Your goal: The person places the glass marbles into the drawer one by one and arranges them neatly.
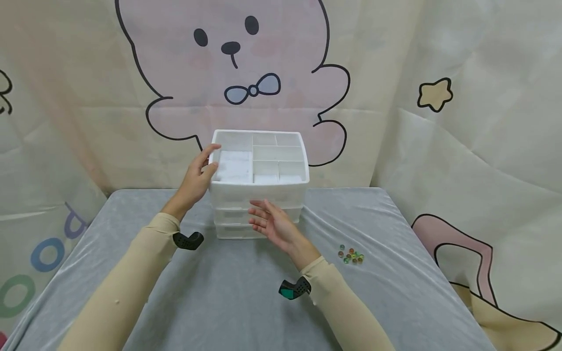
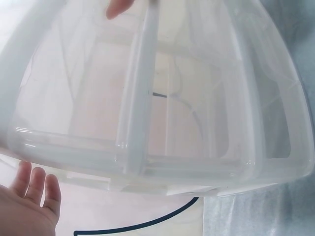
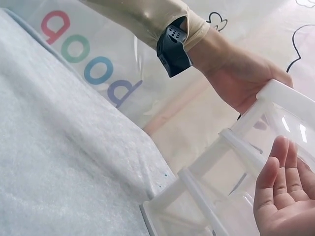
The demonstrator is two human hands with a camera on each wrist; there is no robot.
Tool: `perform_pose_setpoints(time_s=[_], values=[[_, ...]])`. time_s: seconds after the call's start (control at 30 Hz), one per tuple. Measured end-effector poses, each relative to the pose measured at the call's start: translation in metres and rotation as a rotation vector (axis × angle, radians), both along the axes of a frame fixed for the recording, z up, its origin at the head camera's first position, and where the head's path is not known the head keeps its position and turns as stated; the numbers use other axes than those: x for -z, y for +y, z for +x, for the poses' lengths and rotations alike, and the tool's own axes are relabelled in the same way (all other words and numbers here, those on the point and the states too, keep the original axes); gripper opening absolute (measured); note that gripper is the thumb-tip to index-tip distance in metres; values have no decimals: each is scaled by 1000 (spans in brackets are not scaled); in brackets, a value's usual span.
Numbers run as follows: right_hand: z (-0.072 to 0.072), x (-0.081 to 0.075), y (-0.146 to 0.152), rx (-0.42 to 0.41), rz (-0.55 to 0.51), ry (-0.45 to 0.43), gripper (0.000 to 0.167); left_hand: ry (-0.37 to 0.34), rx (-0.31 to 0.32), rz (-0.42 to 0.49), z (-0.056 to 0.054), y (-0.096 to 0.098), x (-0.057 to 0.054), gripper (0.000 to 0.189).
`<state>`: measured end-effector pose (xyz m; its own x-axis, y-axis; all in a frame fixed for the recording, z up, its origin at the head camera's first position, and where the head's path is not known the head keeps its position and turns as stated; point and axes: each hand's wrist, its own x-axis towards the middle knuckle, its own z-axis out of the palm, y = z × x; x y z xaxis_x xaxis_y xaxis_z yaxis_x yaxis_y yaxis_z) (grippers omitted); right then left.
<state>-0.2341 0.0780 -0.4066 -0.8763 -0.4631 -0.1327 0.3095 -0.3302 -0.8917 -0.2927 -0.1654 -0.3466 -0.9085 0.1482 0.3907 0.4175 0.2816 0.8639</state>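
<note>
head view: left hand [image 1: 194, 179] grips the boxy white plastic drawer unit [image 1: 259, 192] by its left rim!
it stands on the grey cloth-covered surface [image 1: 228, 297]; right hand [image 1: 282, 230], fingers loosely extended, empty, before its drawers [image 1: 232, 217]; small round multicoloured marbles [image 1: 351, 251] to the right.

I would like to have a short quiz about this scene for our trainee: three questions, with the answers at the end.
1. Where do the marbles lie?
A) in the top tray
B) on the grey cloth, right of the white drawer unit
C) in the lowest drawer

2. True or false: the right hand grips the unit's top rim.

3. Complete: the bear drawn on the backdrop wears a blue ____.

Key
1: B.
2: False; the left hand is at the rim, and the right is in front of the unit.
3: bow tie.
</note>
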Motion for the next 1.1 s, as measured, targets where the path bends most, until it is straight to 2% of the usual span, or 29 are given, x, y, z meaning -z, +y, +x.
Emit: perform_pose_setpoints(time_s=[0.3, 0.57, 0.9, 1.1], values=[[-2, -3, 0, -1, -13, -2, 62, 32, 17, 14, -2, 1, -1, 49], [-1, -2, -1, -28, -27, -6, 64, 31, 18, 1, -2, -2, 1, 50], [0, -4, 0, -10, -17, -6, 66, 34, 24, 21, -2, 1, 0, 48], [1, -3, 0, -29, -27, -18, 68, 22, 20, 14, -1, -1, 1, 48]])
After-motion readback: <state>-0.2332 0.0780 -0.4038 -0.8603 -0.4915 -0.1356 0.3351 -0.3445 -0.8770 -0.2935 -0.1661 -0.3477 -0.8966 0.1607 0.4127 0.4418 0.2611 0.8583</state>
